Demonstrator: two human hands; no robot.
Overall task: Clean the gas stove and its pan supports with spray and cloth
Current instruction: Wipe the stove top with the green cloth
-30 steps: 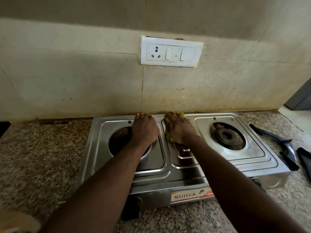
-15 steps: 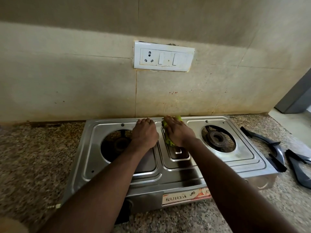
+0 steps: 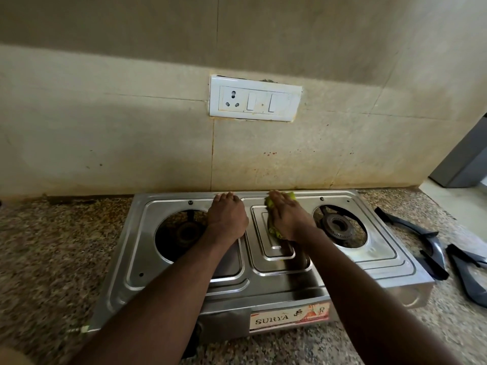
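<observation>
Braces stove [image 3: 142, 259] left of centre with flat, empty left hand [image 3: 227, 219] | presses cloth [image 3: 269, 203] at stove's back centre under straight-fingered right hand [image 3: 287, 219] | likely wipes next toward stove's front, along centre panel's long axis | leaves pan supports [image 3: 424, 241] on desk [image 3: 52, 259], right of stove

— What sort of place?

— Home kitchen, plainly.

— Shown by?

— Two-burner steel gas stove [image 3: 263, 285] at centre on a speckled granite counter [image 3: 52, 259]; stained tiled wall [image 3: 131, 140] behind; socket-and-switch plate [image 3: 255, 98] upper centre; loose pan supports [image 3: 434, 246] lying at right.
</observation>
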